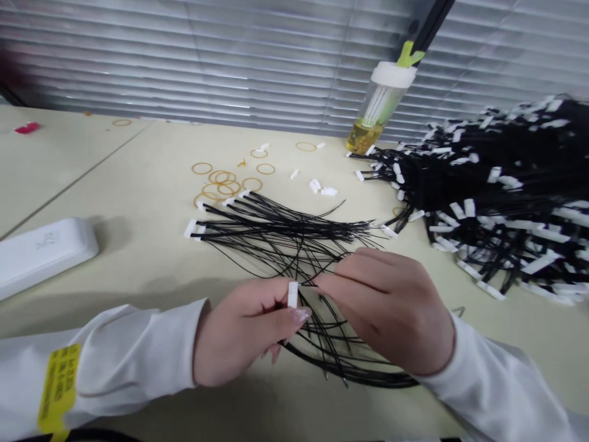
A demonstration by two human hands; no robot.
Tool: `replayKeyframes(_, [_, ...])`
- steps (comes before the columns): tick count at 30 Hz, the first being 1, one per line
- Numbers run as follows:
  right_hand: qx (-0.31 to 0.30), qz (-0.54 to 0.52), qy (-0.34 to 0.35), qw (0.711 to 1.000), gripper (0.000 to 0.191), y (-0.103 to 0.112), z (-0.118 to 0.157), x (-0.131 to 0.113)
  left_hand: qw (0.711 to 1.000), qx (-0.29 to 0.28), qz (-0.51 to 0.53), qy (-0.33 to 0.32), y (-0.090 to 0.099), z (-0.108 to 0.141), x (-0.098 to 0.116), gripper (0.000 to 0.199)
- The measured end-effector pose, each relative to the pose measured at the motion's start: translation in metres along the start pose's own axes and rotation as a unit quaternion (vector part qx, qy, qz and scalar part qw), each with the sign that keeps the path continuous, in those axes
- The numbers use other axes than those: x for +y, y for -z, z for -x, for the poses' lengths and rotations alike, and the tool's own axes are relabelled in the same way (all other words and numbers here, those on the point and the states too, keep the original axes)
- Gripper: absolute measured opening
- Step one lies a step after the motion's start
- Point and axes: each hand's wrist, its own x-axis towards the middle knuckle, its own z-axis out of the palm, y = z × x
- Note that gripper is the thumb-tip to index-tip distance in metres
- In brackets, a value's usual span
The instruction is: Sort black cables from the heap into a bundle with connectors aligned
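Note:
Between the thumb and fingers of my left hand (253, 328) is a small white connector (293, 294), held upright. Black wires (350, 374) trail from beneath that hand toward the right. My right hand (386, 307) is closed in a pinch at the connector's right side, on a thin black wire (317, 279) whose tip is close to or at the housing; I cannot tell whether it is inserted. Just beyond my hands lies a spread bundle of black wires (294, 230), with white connectors (191, 229) on their left ends and loose ends on the right.
A large heap of black wire harnesses (506, 178) with white connectors covers the right side. Rubber bands (223, 184) and loose white connectors (322, 188) lie toward the back. A clear bottle (380, 104) with yellow liquid stands by the blinds. A white case (46, 252) sits at left.

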Motion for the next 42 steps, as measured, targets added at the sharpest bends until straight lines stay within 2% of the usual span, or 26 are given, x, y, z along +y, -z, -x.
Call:
replayKeyframes(4, [-0.007,-0.007,0.008,1.000,0.015,0.006,0.003,0.003,1.000,-0.002,0.018,0.002,0.000,-0.001,0.002,0.025])
replayKeyframes(9, [0.023,-0.046,-0.041,0.998,0.007,0.013,0.004,0.005,1.000,0.013,0.027,0.006,0.000,-0.003,0.003,0.027])
replayKeyframes(14, [-0.016,-0.083,-0.036,0.996,0.012,0.010,0.002,0.002,0.999,-0.007,0.027,0.015,0.001,-0.002,0.002,0.028])
replayKeyframes(30, [-0.033,-0.072,-0.049,0.996,0.015,0.006,0.002,0.001,0.999,-0.018,0.035,0.012,0.001,-0.001,0.002,0.027])
replayKeyframes(42, [-0.039,-0.069,-0.035,0.996,0.016,0.008,0.002,0.002,0.999,-0.019,0.032,0.020,0.001,-0.003,0.003,0.027])
